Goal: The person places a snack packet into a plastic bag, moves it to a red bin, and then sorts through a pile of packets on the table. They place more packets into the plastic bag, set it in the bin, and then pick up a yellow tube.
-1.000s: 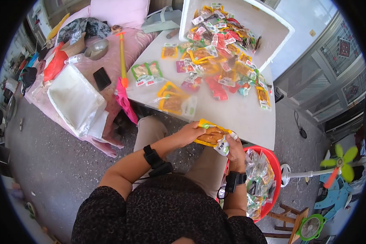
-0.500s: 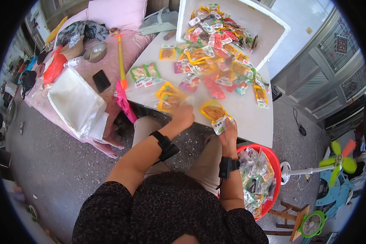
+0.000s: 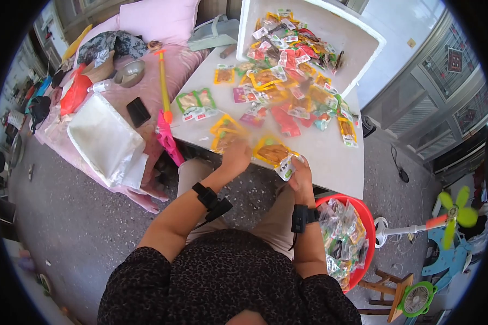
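My right hand [image 3: 302, 174] grips the white end of a yellow-edged food packet [image 3: 272, 151] with brown contents, held over the table's front edge. My left hand [image 3: 237, 156] is at the near edge of a couple of yellow packets [image 3: 226, 130] on the table; its fingers point away from me, blurred and partly hidden, so I cannot tell whether they grip one. Beyond it lies a green-edged double packet [image 3: 196, 102] with pale contents. A heap of mixed packets [image 3: 287, 81] spreads over the white table [image 3: 331, 162] farther off.
A white foam box [image 3: 358, 38] lies on its side at the back, packets spilling from it. Below the table's right corner stands a red tub [image 3: 370, 233] full of packets. A pink-covered bed [image 3: 152, 81] is at left; a fan with green blades [image 3: 450, 216] is at right.
My left hand has moved slightly left, closer to the yellow packets on the table. My right hand has shifted a little left with its packet.
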Action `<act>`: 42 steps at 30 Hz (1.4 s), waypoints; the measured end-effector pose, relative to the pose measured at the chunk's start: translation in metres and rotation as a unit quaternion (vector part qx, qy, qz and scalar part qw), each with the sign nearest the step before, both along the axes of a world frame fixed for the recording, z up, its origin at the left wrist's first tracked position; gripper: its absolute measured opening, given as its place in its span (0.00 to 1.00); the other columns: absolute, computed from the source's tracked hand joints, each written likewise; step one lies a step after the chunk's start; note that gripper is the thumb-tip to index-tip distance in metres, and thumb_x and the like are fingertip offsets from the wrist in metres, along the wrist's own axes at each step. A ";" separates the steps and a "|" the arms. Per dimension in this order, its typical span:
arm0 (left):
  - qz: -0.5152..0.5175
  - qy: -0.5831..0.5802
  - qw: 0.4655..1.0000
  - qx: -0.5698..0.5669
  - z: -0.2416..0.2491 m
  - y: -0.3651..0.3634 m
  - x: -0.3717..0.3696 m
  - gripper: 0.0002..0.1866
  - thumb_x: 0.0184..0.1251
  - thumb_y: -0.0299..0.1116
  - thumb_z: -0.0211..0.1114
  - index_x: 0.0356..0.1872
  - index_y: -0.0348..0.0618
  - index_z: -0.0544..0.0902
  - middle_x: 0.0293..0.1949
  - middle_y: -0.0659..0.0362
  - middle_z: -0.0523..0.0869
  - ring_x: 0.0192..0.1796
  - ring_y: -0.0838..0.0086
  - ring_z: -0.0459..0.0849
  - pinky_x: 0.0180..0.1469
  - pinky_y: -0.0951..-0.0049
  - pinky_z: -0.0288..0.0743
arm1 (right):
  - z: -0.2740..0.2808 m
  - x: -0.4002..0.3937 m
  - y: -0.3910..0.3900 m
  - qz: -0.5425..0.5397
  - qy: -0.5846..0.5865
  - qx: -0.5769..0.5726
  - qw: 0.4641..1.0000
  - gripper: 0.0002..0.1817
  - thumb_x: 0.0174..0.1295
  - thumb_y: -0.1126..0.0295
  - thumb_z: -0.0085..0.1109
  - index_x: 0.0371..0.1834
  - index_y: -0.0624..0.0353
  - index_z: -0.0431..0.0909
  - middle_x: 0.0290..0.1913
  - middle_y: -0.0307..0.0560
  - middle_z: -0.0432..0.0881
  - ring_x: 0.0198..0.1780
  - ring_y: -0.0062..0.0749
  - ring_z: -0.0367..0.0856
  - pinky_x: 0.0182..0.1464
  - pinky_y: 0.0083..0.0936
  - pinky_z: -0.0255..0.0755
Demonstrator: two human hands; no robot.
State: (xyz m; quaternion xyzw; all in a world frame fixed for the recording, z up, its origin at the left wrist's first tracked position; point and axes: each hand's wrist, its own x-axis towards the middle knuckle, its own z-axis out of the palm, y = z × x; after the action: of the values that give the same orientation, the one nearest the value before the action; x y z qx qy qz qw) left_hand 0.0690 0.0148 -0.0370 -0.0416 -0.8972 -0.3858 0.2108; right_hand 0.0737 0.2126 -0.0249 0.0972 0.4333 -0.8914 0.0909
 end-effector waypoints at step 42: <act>-0.127 0.197 0.944 -0.230 -0.004 0.000 0.050 0.14 0.35 0.30 0.60 0.30 0.43 0.75 0.41 0.53 0.70 0.49 0.60 0.67 0.50 0.60 0.60 | -0.053 -0.051 -0.038 -0.035 0.210 0.524 0.825 0.20 0.47 0.73 0.50 0.46 0.66 0.65 0.29 0.50 0.74 0.25 0.30 0.74 0.29 0.22 0.68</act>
State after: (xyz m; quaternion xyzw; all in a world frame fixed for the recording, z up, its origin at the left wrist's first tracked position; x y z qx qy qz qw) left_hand 0.1186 0.0147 -0.0415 -0.2779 -0.8893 -0.1767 0.3175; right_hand 0.0228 0.1746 -0.0777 -0.0438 0.8403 -0.5313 -0.0980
